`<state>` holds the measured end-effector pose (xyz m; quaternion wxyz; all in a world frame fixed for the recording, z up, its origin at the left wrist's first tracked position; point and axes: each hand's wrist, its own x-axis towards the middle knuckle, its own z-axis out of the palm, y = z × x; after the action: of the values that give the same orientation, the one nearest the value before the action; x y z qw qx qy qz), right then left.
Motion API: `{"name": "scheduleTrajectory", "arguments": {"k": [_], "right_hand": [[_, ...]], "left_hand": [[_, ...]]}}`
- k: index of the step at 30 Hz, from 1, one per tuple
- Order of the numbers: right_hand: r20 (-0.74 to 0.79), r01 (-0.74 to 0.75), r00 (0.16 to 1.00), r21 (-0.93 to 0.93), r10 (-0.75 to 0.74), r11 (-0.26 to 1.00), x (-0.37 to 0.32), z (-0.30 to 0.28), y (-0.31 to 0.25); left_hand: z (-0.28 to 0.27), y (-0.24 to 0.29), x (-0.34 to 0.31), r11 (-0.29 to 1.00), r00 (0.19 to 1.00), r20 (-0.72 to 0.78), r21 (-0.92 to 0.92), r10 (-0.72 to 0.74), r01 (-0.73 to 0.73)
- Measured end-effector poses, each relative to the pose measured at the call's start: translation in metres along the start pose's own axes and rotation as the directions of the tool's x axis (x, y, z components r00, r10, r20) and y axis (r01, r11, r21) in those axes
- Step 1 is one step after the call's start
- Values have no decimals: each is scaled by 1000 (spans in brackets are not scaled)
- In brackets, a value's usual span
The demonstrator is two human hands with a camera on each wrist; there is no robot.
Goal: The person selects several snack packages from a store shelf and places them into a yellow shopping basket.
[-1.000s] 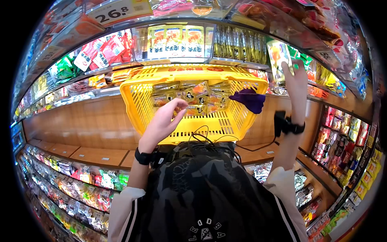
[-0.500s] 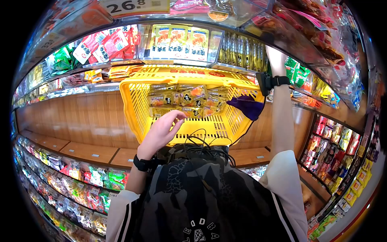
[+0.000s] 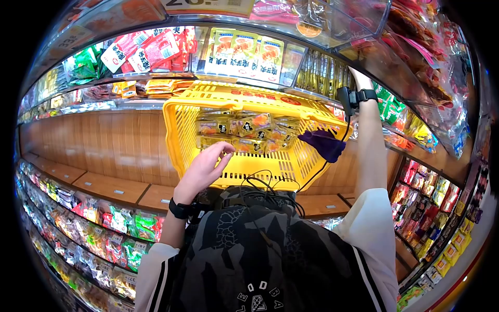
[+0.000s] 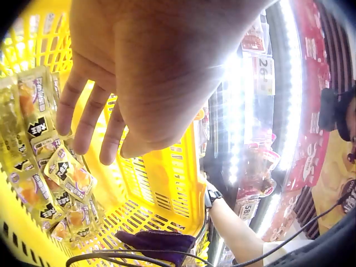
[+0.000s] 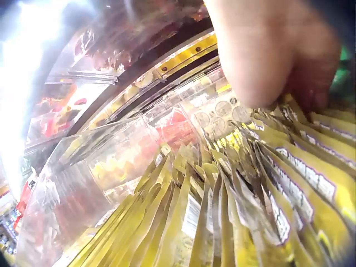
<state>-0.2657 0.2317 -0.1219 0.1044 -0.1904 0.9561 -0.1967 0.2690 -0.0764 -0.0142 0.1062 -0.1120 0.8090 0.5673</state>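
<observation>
My left hand (image 3: pixel 208 165) hovers above the near side of the yellow basket (image 3: pixel 234 179), holding nothing; in the left wrist view the hand (image 4: pixel 150 72) has its fingers loosely extended. Gold packets (image 3: pixel 254 125) lie in rows at the basket's far side. My right hand (image 3: pixel 362 80) reaches into the shelf at the right end of a row of upright gold packets (image 3: pixel 322 73). In the right wrist view, the fingers of the hand (image 5: pixel 272 50) touch the tops of the packets (image 5: pixel 300 183); their tips are hidden, so their hold cannot be told.
A dark purple cloth (image 3: pixel 325 145) hangs at the basket's right side. White-and-gold pouches (image 3: pixel 244 52) and red packets (image 3: pixel 156 52) fill the shelf to the left. Overhead is a clear bin edge (image 3: pixel 358 31). Black cables (image 3: pixel 257 182) loop over the basket's near edge.
My right hand has gone from in front of the shelf in among the packets, and the pale packet at its fingers is out of sight. The left hand stays over the basket.
</observation>
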Motion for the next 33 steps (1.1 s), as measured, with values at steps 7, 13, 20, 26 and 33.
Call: {"name": "scheduleTrajectory", "arguments": {"k": [7,13,20,26,33], "right_hand": [[-190,17,979,-280,-73,960,9,-13,18],[-217,52,972,-168,-89,984,-21,-22,-27],[-29,28,999,-338,-40,941,-65,-45,-81],[195,227,973,-893,-120,390,-143,-70,-175],[-207,397,910,176,-360,901,-280,-77,-221]], "left_hand": [[1,-8,-2,999,1000,2,27,-30,30],[7,-33,-8,960,987,29,241,-155,144],[22,-60,25,924,991,98,379,-96,52],[58,-62,95,838,994,-27,540,110,-78],[86,-80,120,605,981,-67,794,180,-56]]}}
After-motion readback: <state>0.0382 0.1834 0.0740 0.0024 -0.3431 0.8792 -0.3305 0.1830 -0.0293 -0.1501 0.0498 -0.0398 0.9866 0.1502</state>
